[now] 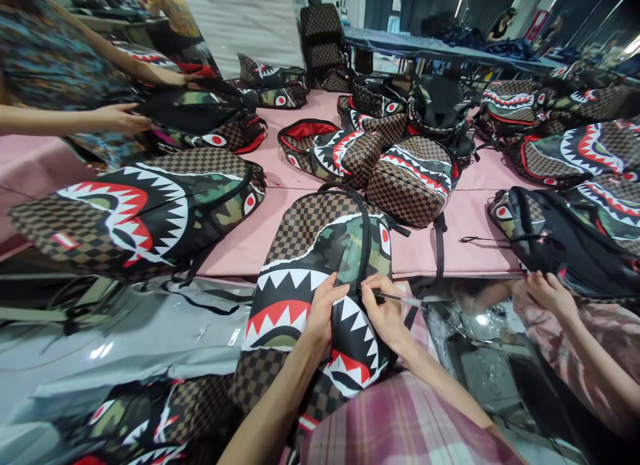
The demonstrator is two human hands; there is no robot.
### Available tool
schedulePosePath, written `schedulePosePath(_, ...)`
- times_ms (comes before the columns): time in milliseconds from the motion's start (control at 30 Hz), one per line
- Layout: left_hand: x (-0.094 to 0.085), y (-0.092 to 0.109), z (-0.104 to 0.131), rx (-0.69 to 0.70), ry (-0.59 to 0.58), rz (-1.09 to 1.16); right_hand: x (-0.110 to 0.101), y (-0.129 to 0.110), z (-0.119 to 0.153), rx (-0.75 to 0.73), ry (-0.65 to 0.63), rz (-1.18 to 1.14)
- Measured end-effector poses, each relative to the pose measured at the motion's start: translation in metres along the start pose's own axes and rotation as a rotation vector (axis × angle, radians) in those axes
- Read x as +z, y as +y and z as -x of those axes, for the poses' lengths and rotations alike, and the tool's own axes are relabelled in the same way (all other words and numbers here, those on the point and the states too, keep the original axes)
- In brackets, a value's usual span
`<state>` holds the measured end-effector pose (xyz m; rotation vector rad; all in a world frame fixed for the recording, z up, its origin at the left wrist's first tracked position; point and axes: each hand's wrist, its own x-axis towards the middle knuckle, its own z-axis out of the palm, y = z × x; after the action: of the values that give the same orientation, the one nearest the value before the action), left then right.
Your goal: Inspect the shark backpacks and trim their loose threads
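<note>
Our left hand grips the toothy bag, our right hand pinches a thin stick, and we seem busy on the bag's front, which calls for holding it still

Pink table holds shark-print backpack left, red-lined bag beside checkered bag mid-table, bag pile right; front backpack overhangs near edge.

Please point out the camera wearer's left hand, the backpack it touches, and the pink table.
Left hand [323,311]: head view, back of the hand.
Backpack [293,279]: head view, printed white teeth.
Pink table [245,241]: head view, bare top.
</note>
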<state>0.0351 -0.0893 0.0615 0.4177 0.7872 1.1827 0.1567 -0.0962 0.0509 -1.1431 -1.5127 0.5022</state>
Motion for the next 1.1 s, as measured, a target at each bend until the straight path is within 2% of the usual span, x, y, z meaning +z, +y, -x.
schedulePosePath(100, 0.001, 0.0, 0.0, -0.002, -0.005, 0.002, 0.0, 0.001, 0.0, 0.045, 0.026, -0.002)
schedulePosePath(333, -0.001, -0.001, 0.0, -0.004, 0.014, -0.02, -0.002, -0.003, -0.003, 0.055, -0.062, 0.008)
schedulePosePath(533, -0.004, 0.001, 0.0, -0.031, -0.043, 0.007, -0.001, -0.005, -0.005, 0.128, -0.047, -0.019)
schedulePosePath(633, -0.005, 0.004, -0.001, -0.06, -0.063, 0.016, -0.003, -0.002, -0.009, 0.248, -0.066, -0.153)
schedulePosePath(700, -0.005, 0.005, -0.001, -0.066, -0.052, 0.017, -0.006, 0.001, -0.012, 0.353, -0.046, -0.235)
schedulePosePath(767, -0.005, 0.006, -0.002, -0.059, -0.026, 0.011, -0.008, 0.003, -0.014, 0.398, -0.027, -0.272)
schedulePosePath(933, -0.005, 0.003, -0.003, -0.051, -0.004, 0.003, -0.01, 0.002, -0.013, 0.39, -0.021, -0.267)
schedulePosePath(1100, -0.003, 0.002, -0.004, -0.039, -0.018, -0.023, -0.006, 0.002, -0.007, 0.313, -0.073, -0.147)
